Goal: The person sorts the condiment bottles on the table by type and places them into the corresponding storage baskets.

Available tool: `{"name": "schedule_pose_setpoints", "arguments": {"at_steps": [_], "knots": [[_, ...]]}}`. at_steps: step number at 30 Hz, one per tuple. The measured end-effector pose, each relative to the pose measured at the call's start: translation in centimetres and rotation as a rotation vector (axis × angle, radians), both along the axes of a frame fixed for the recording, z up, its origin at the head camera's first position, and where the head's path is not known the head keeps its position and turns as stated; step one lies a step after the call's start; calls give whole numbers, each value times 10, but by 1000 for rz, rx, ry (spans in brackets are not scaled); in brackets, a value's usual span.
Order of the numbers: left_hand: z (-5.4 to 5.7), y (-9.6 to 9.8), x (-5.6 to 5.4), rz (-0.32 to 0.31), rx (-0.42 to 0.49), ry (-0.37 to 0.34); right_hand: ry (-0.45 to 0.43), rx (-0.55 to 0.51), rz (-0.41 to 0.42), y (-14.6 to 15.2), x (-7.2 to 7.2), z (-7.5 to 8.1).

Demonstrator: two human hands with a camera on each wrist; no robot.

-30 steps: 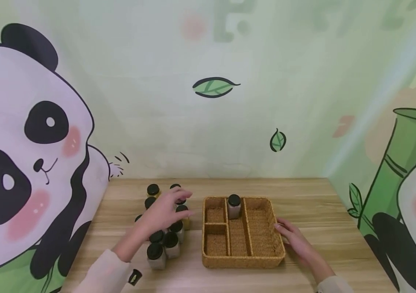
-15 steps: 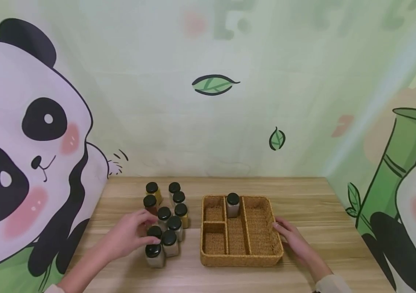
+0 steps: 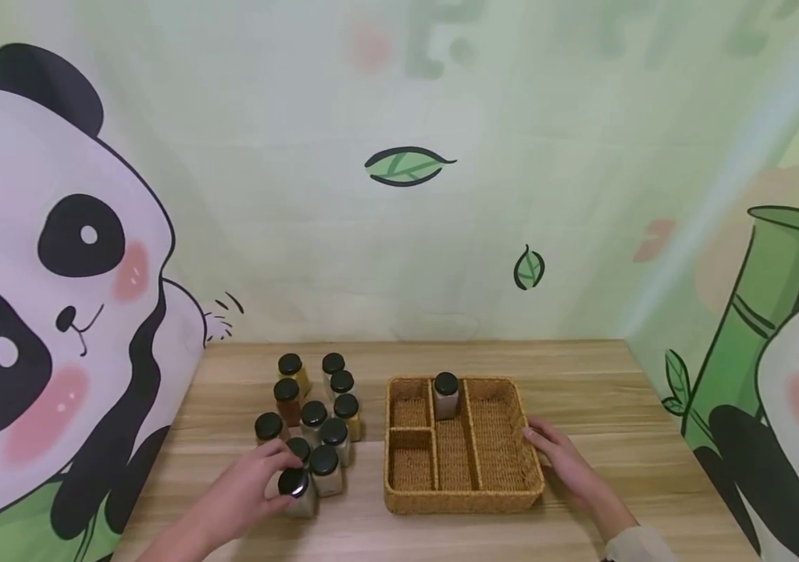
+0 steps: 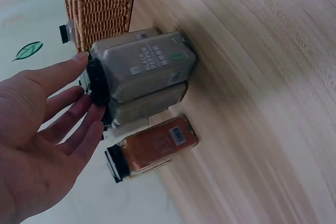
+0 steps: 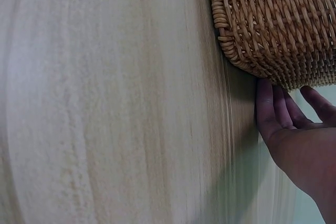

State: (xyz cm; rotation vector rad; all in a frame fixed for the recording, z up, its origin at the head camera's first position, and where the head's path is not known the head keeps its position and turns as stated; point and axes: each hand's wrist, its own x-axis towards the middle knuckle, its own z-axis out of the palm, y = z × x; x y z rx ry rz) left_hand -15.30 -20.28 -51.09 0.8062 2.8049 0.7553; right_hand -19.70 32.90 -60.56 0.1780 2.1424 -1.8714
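My left hand (image 3: 240, 493) curves its thumb and fingers round the black lid of the nearest spice jar (image 3: 302, 503). In the left wrist view this jar (image 4: 149, 66) holds greyish powder and stands on the table among other jars. The thumb lies at one edge of the lid and the fingertips at the other. At the right, my right hand (image 3: 568, 462) touches the outer side of a woven divided basket (image 3: 465, 502), its fingers fairly straight against the wicker wall (image 5: 278, 30). One black-lidded jar (image 3: 446, 396) stands at the back of the basket's middle compartment.
Several more black-lidded jars stand clustered left of the basket, among them a red-brown one (image 4: 157, 148) and a yellow one (image 3: 347, 417). The wooden table (image 3: 575, 375) meets a panda-printed backdrop (image 3: 287, 195) at its rear edge.
My left hand has come back from over the far jars, down and left, to the nearest jar's lid. The right hand stays at the basket's side.
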Motion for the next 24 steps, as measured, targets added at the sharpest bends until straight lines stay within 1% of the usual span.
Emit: {"name": "schedule_pose_setpoints", "arguments": {"at_steps": [5,12,15,18,22,24], "knots": [[-6,0,0,20,5,12,3,4,-1,-2,0,0],[-9,1,3,56,1,10,-2,4,0,-3,1,2],[-11,2,5,65,-7,35,-5,9,-2,-3,2,2],[-13,1,7,65,-19,79,0,-2,0,-3,1,1],[-15,0,10,45,-26,138,5,-8,-2,-3,0,1],[-15,0,11,31,-29,151,4,-3,0,-3,1,1]]}}
